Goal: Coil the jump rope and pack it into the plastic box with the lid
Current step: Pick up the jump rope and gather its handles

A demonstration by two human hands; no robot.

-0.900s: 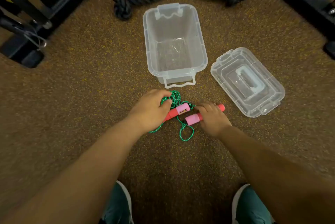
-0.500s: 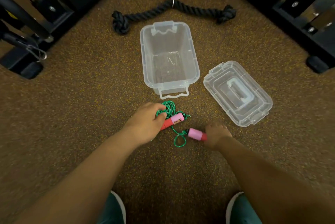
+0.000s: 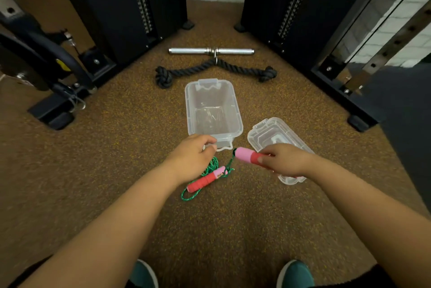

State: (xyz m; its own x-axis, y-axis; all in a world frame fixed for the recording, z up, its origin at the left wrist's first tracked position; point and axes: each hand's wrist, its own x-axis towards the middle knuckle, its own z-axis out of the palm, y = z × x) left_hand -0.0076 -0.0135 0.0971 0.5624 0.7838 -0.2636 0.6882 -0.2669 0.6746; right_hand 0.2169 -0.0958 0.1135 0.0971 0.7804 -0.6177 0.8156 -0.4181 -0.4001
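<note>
While the left hand (image 3: 191,159) hovers with fingers curled loosely together over the braided green cord (image 3: 211,167), gripping nothing visible, one ribbed red-and-pink handle (image 3: 205,179) lies just below it on the speckled brown floor (image 3: 116,147). Beyond stands the clear, rounded plastic box (image 3: 213,108), open. Rightward, the right hand (image 3: 285,159) pinches the other smooth handle (image 3: 248,156) above the transparent lid (image 3: 275,133).
</note>
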